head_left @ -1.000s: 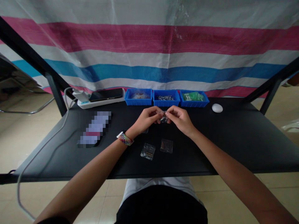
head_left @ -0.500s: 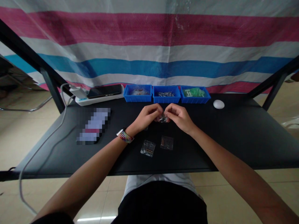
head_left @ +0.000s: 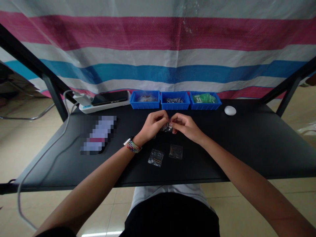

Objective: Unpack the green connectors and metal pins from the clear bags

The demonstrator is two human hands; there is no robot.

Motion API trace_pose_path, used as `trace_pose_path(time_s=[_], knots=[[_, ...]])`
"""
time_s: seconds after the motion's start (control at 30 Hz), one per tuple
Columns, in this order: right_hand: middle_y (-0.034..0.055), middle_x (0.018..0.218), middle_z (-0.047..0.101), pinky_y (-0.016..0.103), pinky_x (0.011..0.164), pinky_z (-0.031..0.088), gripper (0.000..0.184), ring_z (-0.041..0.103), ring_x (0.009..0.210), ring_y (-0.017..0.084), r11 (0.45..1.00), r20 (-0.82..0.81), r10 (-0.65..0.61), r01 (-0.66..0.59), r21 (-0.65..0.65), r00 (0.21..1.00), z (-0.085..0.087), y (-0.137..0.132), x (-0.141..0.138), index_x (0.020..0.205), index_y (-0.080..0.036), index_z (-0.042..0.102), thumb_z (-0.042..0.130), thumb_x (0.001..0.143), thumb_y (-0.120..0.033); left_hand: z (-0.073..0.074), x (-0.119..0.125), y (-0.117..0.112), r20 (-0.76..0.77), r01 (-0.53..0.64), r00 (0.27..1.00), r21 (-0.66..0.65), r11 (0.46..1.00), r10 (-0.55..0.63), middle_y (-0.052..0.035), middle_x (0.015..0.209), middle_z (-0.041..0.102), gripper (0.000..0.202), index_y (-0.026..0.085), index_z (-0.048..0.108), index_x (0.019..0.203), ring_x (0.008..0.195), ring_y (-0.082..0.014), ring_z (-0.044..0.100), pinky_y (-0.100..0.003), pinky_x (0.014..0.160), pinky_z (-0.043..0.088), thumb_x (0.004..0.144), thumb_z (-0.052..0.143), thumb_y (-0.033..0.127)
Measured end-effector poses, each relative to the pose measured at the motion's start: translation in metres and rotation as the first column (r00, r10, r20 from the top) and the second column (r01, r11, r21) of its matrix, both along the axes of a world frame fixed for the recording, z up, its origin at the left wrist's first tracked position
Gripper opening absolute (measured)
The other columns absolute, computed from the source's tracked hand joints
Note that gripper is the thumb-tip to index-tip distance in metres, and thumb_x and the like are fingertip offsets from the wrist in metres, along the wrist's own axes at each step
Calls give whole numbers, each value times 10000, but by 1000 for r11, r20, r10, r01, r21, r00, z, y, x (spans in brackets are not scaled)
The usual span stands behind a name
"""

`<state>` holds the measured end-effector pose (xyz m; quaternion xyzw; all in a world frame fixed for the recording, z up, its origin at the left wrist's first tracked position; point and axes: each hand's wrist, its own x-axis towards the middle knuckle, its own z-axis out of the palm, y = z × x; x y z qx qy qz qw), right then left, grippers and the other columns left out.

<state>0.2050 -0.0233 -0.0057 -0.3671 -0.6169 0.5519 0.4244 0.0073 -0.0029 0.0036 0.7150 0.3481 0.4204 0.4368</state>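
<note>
Both my hands meet over the middle of the black table, close in front of the blue bins. My left hand (head_left: 156,123) pinches a small clear plastic bag (head_left: 167,129) at its upper edge. My right hand (head_left: 185,126) has its thumb and forefinger closed at the bag's right side. Fingers hide part of the bag, and its contents are too small to make out. Nearer the table's front edge lie two more clear bags: a left one (head_left: 156,158) with brass-coloured pieces inside, and a right one (head_left: 175,151) with a thin brass-coloured piece.
Behind my hands stand a left blue bin (head_left: 144,104) with bagged parts, a middle bin (head_left: 175,105) of metal screws and a right bin (head_left: 205,105) with a green bag. A white mouse (head_left: 230,110), power strip (head_left: 106,106) and blurred phone (head_left: 99,135) lie around.
Both hands have shifted slightly left with the bag. My right hand's fingers have moved lower along the bag's side. The two bags on the table stay where they were.
</note>
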Motion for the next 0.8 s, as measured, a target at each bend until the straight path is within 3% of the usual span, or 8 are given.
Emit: trace_pose_path(time_s=[0.33,0.6,0.8], knots=[[-21,715,661,286,579,555,356,649,594,135,999,9,-23,23,24,1000,-4,1,-3,867,-205,641,854,840,-489,-1,0,-1,-25,-9,1000,43,999,10,19,698,546,213,178,592,708,676,-136,489,-268,644,372,902,610,265],[-18,751,687,291,579,573,358,659,595,135,999,-59,-32,30,-42,998,-1,-1,-2,856,-215,637,865,814,-487,1,0,-2,0,-12,1000,33,999,12,6,695,595,276,176,619,727,659,-131,524,-263,629,396,948,682,330],[-11,768,708,291,593,574,367,662,603,133,996,-118,-53,44,-73,992,-1,2,0,860,-209,660,884,794,-492,4,2,-3,77,32,997,-71,997,-26,-9,712,650,303,176,660,820,638,-133,586,-248,602,463,966,693,440]])
